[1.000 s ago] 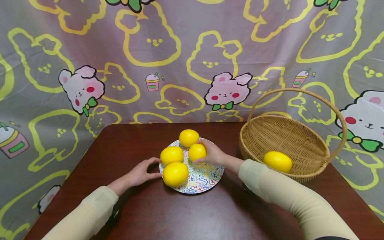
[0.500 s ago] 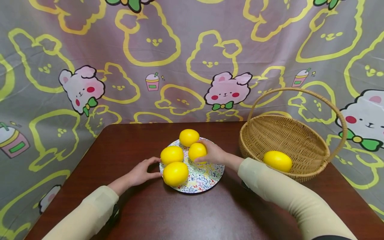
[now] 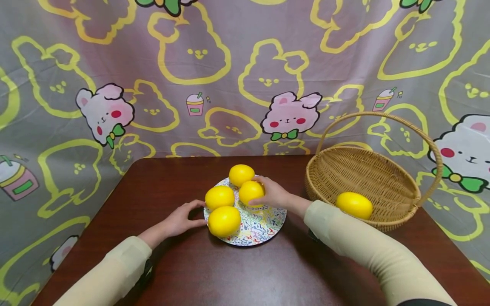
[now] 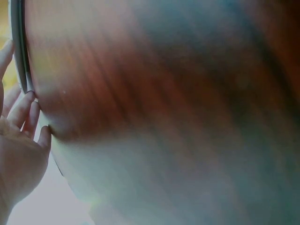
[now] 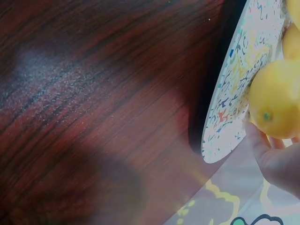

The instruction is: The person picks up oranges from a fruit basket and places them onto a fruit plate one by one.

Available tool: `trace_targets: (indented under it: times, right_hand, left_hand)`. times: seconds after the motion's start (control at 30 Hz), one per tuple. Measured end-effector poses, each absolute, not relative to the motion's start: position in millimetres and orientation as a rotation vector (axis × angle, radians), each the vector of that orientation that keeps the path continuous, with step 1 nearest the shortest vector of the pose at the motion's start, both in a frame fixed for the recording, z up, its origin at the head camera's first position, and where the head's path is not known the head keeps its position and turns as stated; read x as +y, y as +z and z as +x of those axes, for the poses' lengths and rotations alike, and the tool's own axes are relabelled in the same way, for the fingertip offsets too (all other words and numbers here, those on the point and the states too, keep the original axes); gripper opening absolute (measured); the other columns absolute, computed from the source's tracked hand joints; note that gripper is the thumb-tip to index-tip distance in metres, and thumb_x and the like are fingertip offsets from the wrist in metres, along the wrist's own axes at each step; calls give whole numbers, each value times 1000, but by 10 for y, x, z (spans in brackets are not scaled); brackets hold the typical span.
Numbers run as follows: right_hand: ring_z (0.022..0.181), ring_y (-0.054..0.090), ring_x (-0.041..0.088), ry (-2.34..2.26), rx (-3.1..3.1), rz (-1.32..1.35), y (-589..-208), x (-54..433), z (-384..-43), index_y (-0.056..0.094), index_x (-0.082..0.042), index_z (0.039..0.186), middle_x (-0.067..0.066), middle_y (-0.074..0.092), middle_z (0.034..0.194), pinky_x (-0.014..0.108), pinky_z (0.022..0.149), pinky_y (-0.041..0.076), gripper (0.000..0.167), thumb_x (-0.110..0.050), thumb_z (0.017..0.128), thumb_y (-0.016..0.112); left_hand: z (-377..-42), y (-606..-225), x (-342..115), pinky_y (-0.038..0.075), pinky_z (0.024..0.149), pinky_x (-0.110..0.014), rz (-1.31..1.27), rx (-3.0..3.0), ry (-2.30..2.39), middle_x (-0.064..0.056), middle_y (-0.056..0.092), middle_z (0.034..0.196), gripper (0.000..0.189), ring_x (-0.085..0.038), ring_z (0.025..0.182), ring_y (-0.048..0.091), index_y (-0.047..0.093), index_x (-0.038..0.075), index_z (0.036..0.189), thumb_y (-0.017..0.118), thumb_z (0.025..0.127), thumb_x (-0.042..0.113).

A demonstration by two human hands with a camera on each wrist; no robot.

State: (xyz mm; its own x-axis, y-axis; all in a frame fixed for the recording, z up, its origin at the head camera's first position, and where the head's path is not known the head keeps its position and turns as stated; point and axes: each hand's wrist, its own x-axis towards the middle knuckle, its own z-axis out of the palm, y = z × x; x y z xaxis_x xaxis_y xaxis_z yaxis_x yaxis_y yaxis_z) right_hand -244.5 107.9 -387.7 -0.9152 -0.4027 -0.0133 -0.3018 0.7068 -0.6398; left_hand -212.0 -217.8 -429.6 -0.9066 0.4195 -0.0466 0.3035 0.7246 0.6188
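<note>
Yellow lemons stand on a round plate (image 3: 260,231) with a multicoloured squiggle pattern. My right hand (image 3: 273,193) holds the right-hand lemon (image 3: 249,192), with thumb and fingers on either side; the right wrist view shows that lemon (image 5: 276,101) at the plate's edge. My left hand (image 3: 180,219) touches the plate's left rim, thumb and fingers spread. Near its fingertips are a middle-left lemon (image 3: 219,198) and a front lemon (image 3: 224,222). Another lemon (image 3: 241,175) is at the back of the plate. In the left wrist view, the left hand (image 4: 23,145) reaches the plate's rim (image 4: 21,51).
A wicker basket (image 3: 367,170) with a tall arched handle stands on the right, tilted toward me, and one lemon (image 3: 354,205) lies in its front. The dark wooden table (image 3: 237,276) ends at a patterned curtain (image 3: 229,51) behind.
The lemon in my right hand has shifted very slightly to the left and away from me. The left hand, the plate and the other lemons look unmoved.
</note>
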Motion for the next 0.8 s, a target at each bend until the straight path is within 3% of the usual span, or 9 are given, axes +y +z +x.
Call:
trace_targets:
  times: [0.8]
  right_hand:
    - [120,49,31,-1035,2817,-672,-3689,1109,-2358,48,-5,138,15,52,130,44,101,41,74,-31,78,83]
  left_hand:
    - [-2113,-4311,-2181,36,103,-54,623,2759,945,-10,57,130,60,-32,122,49,56,9,130,74,84,44]
